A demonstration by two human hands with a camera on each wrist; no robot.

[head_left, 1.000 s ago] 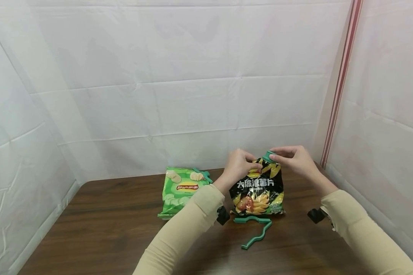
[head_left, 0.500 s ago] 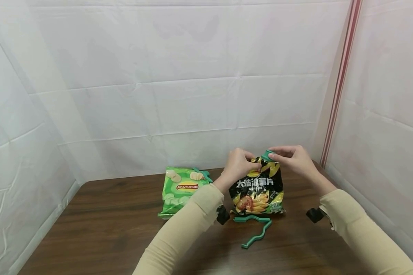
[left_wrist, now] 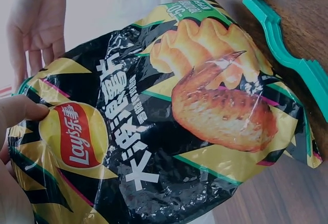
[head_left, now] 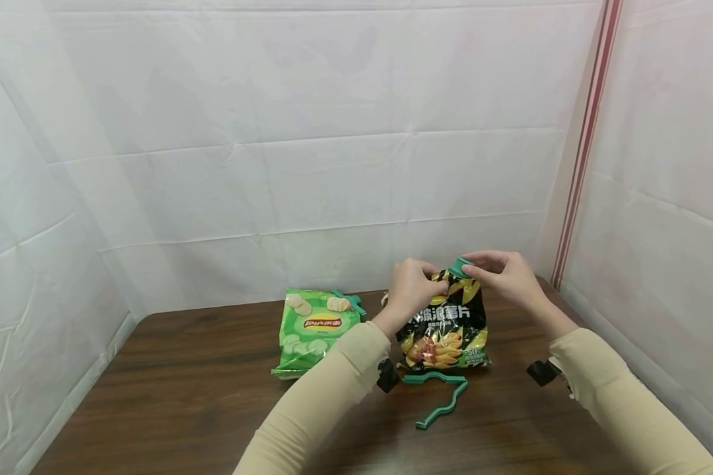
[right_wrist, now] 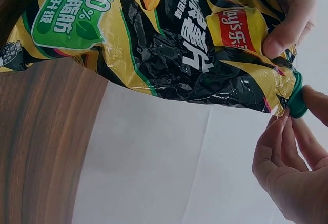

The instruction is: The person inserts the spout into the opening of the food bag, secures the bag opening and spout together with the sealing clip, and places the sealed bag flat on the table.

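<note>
A black and yellow bag of potato chips stands upright on the table, its front turned toward me. My left hand pinches its upper edge, thumb on the front beside the red logo. At the bag's top right corner sits a green bag clip, seen as a short rounded piece in the right wrist view. My right hand holds this clip between thumb and fingers. The fingertips come up to the bag's crumpled corner. Part of the clip is hidden behind the left hand and bag.
An unfolded green clip lies on the dark wooden table just in front of the black bag. To the left lies a green chip bag, with another green clip at its upper right. White sheeting encloses the back and sides.
Both hands shift very slightly left with the black bag's top and the clip. The left hand covers a bit more of the bag's lettering. The items on the table stay put.
</note>
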